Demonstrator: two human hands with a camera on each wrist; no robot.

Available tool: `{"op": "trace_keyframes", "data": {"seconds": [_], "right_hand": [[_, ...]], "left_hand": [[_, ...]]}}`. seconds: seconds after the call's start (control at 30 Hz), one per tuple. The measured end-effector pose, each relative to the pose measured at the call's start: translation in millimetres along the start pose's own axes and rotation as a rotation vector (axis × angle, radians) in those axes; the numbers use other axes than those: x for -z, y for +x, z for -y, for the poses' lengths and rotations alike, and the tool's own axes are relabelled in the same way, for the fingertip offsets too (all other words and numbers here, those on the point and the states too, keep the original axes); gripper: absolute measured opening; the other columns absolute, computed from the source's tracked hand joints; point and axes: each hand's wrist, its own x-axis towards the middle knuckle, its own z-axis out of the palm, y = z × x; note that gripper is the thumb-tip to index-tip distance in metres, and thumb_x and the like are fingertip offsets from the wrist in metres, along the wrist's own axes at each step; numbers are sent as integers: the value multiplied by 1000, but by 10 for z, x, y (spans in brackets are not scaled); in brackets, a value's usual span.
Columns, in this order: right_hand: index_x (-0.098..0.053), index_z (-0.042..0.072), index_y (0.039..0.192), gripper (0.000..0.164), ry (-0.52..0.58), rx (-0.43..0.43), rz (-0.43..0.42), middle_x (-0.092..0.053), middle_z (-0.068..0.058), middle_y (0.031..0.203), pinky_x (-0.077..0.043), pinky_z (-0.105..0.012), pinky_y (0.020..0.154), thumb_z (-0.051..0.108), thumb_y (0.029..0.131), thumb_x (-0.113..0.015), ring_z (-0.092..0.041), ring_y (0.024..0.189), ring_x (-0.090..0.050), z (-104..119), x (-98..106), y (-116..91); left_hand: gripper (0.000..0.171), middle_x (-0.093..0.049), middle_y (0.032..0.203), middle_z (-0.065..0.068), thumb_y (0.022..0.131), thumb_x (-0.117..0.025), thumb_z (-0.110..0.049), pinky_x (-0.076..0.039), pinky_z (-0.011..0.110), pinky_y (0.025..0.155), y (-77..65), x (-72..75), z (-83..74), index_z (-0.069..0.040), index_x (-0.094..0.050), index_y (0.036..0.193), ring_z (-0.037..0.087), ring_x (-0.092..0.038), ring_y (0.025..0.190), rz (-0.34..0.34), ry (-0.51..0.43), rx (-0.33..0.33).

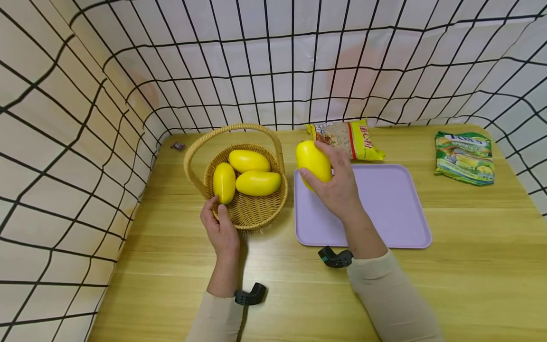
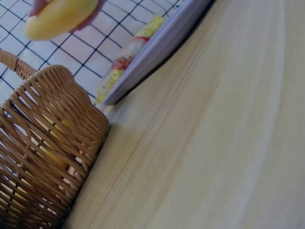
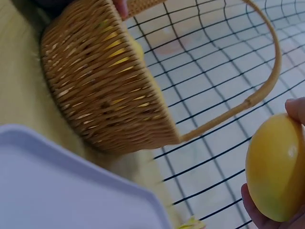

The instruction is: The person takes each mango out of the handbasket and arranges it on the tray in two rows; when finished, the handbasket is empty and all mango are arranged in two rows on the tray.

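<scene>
My right hand [image 1: 339, 185] grips a yellow mango [image 1: 313, 164] above the left part of a lilac tray [image 1: 386, 206]. Close up, the right wrist view shows this mango [image 3: 276, 167] with fingers and thumb around it. Three more mangoes, one at the left [image 1: 224, 183], one at the back [image 1: 249, 161] and one at the right [image 1: 258, 183], lie in a wicker basket [image 1: 252, 218] with a tall arched handle. My left hand [image 1: 221, 232] holds the basket's front left rim, its thumb over the edge. The left wrist view shows the basket's woven side [image 2: 52, 138] but not that hand.
Behind the tray lies a yellow and clear food packet [image 1: 346, 137]. A green snack bag [image 1: 464, 159] is at the far right, and a small dark wrapper [image 1: 177, 146] at the back left. Black wire grid [image 1: 273, 57] walls in the wooden table [image 1: 295, 294].
</scene>
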Motion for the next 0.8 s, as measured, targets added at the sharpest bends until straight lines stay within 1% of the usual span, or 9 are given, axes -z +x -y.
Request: {"op": "trace_keyframes", "data": {"seconds": [0.07, 0.17, 0.27, 0.37, 0.5, 0.6, 0.73, 0.8], "right_hand": [[-50, 33, 148, 63, -7, -55, 16, -43, -15, 147, -43, -56, 98, 34, 90, -76, -36, 120, -49, -58, -23, 10], [-47, 37, 150, 65, -12, -111, 38, -44, -13, 149, -44, -57, 98, 39, 91, -74, -37, 121, -49, -141, -58, 29], [-45, 35, 151, 67, -26, -143, 45, -46, -14, 146, -46, -56, 95, 43, 91, -73, -38, 118, -51, -215, -91, 48], [-43, 34, 153, 68, -46, -177, 53, -44, -17, 149, -47, -58, 95, 47, 92, -71, -41, 122, -51, -282, -124, 69], [-40, 36, 154, 68, -41, -236, 71, -40, -20, 153, -45, -61, 99, 51, 93, -67, -42, 126, -49, -349, -175, 98], [-41, 36, 154, 66, -44, -247, 73, -41, -21, 151, -45, -60, 100, 51, 95, -65, -41, 125, -49, -384, -219, 115], [-42, 30, 154, 58, -64, -218, 54, -42, -24, 149, -42, -61, 104, 44, 99, -59, -42, 127, -49, -424, -263, 131], [-41, 28, 154, 56, -66, -218, 51, -42, -24, 150, -40, -62, 106, 38, 100, -56, -42, 128, -48, -440, -278, 140]], "left_hand": [[31, -46, 141, 13, 102, -48, -9, -27, 44, 119, 4, 4, 3, -2, -56, 130, 23, -40, 139, 4, 5, 2], [30, -46, 142, 12, 102, -47, -11, -27, 44, 120, 6, 5, -3, -5, -56, 130, 22, -39, 140, 12, 12, 13], [31, -46, 142, 12, 102, -47, -12, -27, 45, 119, 4, 5, -3, -5, -56, 130, 23, -40, 140, 13, 15, 17], [31, -46, 141, 12, 102, -47, -12, -27, 44, 119, 1, 7, -6, -5, -57, 131, 23, -40, 139, 13, 11, 17], [31, -46, 141, 13, 102, -47, -12, -27, 44, 119, -2, 11, -7, -5, -57, 131, 23, -40, 139, 12, 13, 12], [31, -47, 141, 13, 102, -48, -12, -29, 44, 117, -7, 18, -9, -6, -57, 131, 24, -42, 137, 5, 24, 15], [30, -47, 141, 12, 102, -49, -14, -32, 44, 114, -14, 17, -13, -7, -57, 130, 24, -44, 135, 3, 33, 22], [30, -47, 141, 11, 102, -49, -14, -32, 43, 114, -14, 13, -14, -8, -57, 130, 24, -44, 136, 2, 33, 22]]}}
